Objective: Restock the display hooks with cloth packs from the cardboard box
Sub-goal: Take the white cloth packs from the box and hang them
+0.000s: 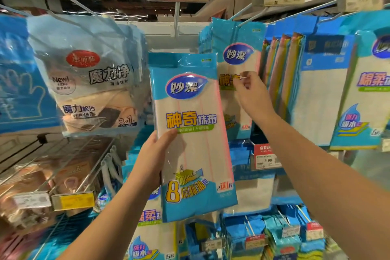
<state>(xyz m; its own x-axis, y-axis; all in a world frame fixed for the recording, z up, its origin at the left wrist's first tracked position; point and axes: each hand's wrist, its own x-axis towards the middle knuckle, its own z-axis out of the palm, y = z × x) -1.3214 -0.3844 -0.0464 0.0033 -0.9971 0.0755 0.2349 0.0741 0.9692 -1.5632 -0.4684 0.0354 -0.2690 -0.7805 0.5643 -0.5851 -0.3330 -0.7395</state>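
Blue-and-white cloth pack (191, 133) is held upright by the left hand (150, 158), thumb over its front, fingers curled behind its left edge. Right hand (252, 93) pinches the front of a matching hanging pack (236, 59) on a display hook (247, 19), just right of the held one.

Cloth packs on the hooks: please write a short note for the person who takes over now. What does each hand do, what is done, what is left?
Left hand holds one cloth pack upright by its left edge, not yet hung.
Right hand pinches the front hanging pack on the 7.99 hook.
Done: several same packs already hang there.
Left: slide the held pack onto the hook. The cardboard box is not in view.
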